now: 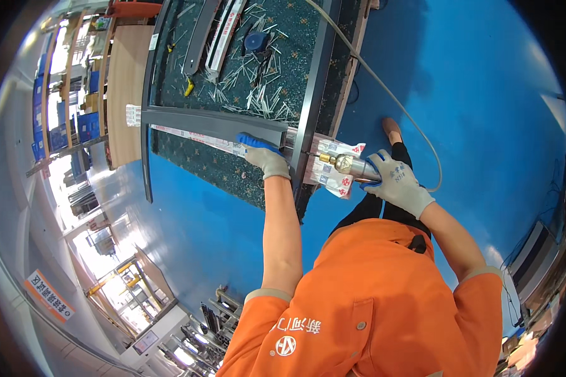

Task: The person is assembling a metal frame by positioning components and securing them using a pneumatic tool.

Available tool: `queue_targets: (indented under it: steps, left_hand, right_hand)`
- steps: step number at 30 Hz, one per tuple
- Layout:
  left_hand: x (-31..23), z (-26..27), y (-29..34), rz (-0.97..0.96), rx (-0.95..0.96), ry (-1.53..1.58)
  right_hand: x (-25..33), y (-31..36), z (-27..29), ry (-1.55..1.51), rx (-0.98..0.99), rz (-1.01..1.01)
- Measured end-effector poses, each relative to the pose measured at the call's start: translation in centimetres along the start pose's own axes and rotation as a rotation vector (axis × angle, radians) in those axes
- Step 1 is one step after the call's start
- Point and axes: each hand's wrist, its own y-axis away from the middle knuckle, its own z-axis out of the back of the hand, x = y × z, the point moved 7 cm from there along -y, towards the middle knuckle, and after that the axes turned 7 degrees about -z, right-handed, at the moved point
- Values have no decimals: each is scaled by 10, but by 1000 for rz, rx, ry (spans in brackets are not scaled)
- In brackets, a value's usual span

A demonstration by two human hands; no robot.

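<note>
My right hand [399,182], in a grey-and-blue work glove, is closed around a silver air screwdriver [358,168]. Its brass-coloured nose points left, with the tip at the outer side of a dark grey metal frame [307,116]. My left hand [267,158], gloved the same way, wraps over the frame's crossbar [233,125] close to the corner where the two bars meet. White protective film [338,179] with red print sticks out beneath the tool. Whether a screw sits at the tip is too small to tell.
The frame lies on a dark patterned work table [201,166]. Many thin silver rods [264,100], a blue round object [256,42] and a yellow-handled tool [189,87] lie beyond the crossbar. A hose [399,100] loops at the right. Shelves with blue bins [88,125] stand left.
</note>
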Motion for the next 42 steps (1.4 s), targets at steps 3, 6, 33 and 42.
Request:
queue_targets:
  steps: [3,6,33,42]
  left_hand:
    - [-1,-2,0,-32,10,-1]
    - [-6,-2,-2,-64,18,-1]
    - [-4,-3,2,-262,64,-55]
    - [-6,6,0,-290,61,-42]
  right_hand:
    - [-1,-2,-3,-6,7,5]
    - [-1,-2,-3,-25,21,10]
    - [6,-8,14,105,70,75]
    - [8,-7,15,106,75,48]
